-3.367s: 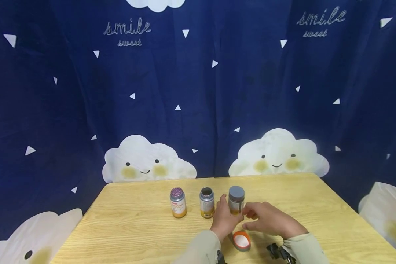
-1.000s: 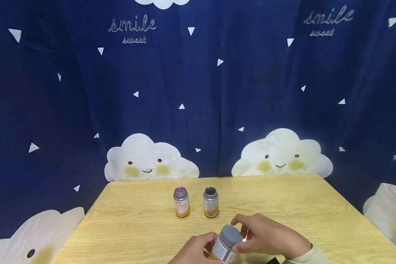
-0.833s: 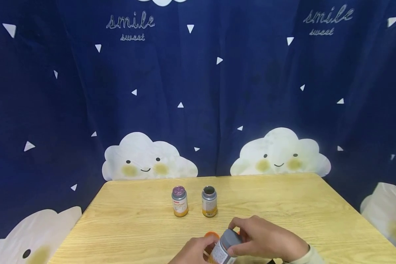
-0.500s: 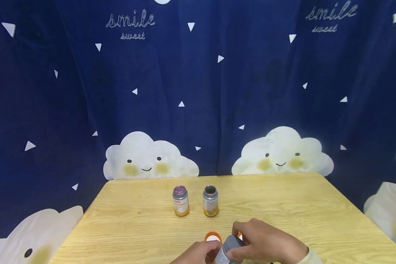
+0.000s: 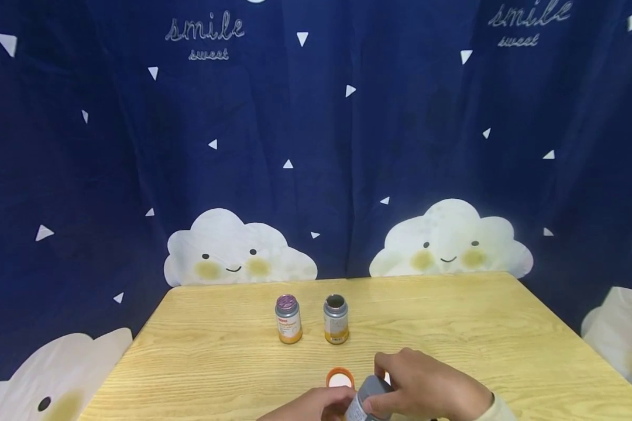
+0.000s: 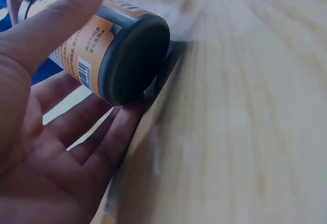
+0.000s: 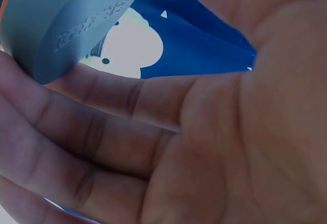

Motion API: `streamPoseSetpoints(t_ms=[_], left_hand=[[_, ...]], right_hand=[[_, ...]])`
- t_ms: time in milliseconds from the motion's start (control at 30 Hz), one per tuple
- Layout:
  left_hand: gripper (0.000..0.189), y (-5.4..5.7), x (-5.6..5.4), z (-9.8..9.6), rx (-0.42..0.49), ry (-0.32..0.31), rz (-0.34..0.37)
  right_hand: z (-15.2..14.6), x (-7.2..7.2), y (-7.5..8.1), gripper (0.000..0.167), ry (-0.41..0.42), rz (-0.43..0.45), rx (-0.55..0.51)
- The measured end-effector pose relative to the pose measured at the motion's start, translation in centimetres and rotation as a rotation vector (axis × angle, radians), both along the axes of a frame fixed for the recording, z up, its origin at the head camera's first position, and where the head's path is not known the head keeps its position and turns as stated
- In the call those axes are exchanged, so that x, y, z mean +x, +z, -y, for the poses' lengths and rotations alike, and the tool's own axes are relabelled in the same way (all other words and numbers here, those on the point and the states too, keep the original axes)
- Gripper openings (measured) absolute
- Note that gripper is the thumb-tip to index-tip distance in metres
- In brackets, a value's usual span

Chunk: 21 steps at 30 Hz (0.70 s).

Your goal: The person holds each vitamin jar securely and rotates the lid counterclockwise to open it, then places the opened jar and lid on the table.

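My left hand (image 5: 311, 404) holds a pill bottle (image 6: 84, 55) by its body, thumb on one side and fingers on the other. The bottle is tilted, its dark base showing in the left wrist view. My right hand (image 5: 429, 386) grips the bottle's grey screw cap (image 5: 375, 387) between thumb and fingers. Raised lettering on the cap (image 7: 76, 25) shows in the right wrist view, with an orange edge beside it. Just behind the left hand, a loose cap (image 5: 340, 378) lies with its orange rim and white inside facing up.
Two uncapped bottles stand upright farther back on the wooden table (image 5: 216, 351). The left bottle (image 5: 288, 320) has a purple-pink foil seal; the right bottle (image 5: 336, 320) shows a dark mouth. A blue curtain (image 5: 342, 146) with clouds hangs behind the table.
The capped bottle has come from its upright place beside the other two toward the front edge, now tilted in my hands. My right hand has taken hold of its cap.
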<state>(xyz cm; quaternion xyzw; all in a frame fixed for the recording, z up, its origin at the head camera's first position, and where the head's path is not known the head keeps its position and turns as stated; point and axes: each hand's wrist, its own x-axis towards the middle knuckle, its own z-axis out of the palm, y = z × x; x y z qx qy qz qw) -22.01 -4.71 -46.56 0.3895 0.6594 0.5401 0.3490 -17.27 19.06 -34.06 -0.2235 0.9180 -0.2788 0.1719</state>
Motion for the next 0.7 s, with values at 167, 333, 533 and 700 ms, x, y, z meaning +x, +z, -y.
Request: streamPoseSetpoints(t_ms=[167, 333, 533, 700], left_hand=[[0.040, -0.5, 0.0, 0.2, 0.018, 0.009, -0.029], [0.041, -1.0, -0.1, 0.3, 0.044, 0.016, -0.072], [0.043, -1.3, -0.5, 0.3, 0.055, 0.016, -0.119], [0.045, -1.6, -0.6, 0.2, 0.081, 0.037, -0.135]], right_hand=[[0.1, -0.1, -0.1, 0.028, 0.010, -0.011, 0.013], [0.2, -0.1, -0.2, 0.030, 0.051, -0.057, 0.009], [0.2, -0.3, -0.3, 0.031, 0.084, -0.095, 0.016], [0.2, -0.4, -0.2, 0.031, 0.109, -0.109, 0.027]])
